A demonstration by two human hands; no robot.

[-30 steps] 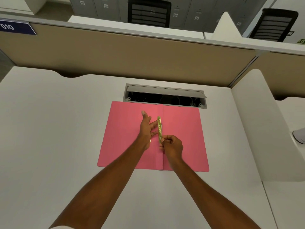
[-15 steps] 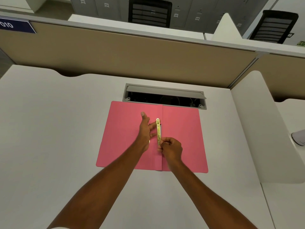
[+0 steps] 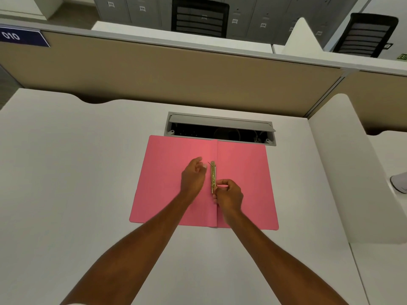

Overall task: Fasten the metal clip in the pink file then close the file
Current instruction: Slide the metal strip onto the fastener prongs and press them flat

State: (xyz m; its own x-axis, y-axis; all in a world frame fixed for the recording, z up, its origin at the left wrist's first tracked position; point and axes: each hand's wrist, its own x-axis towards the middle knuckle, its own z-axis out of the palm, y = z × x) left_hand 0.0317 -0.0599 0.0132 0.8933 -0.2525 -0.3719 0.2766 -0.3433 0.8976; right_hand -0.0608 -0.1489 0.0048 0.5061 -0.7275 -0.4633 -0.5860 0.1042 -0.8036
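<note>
The pink file (image 3: 171, 190) lies open and flat on the white desk (image 3: 66, 194). A narrow gold metal clip (image 3: 213, 176) runs along its centre fold. My right hand (image 3: 229, 194) pinches the clip's near end between thumb and fingers. My left hand (image 3: 193, 176) sits just left of the clip with its fingers curled, its fingertips by the clip's far end. A thin metal prong sticks up at the clip's far end, next to those fingertips. Whether the left fingers grip the prong I cannot tell.
An open grey cable tray (image 3: 220, 128) is set into the desk right behind the file. A beige partition (image 3: 154, 73) closes the back and a white side divider (image 3: 343, 161) stands on the right. A white object (image 3: 398, 183) shows at the right edge.
My left hand has drawn its spread fingers off the clip and curled them beside its far end. A thin prong now stands up there. My right hand keeps its pinch on the near end.
</note>
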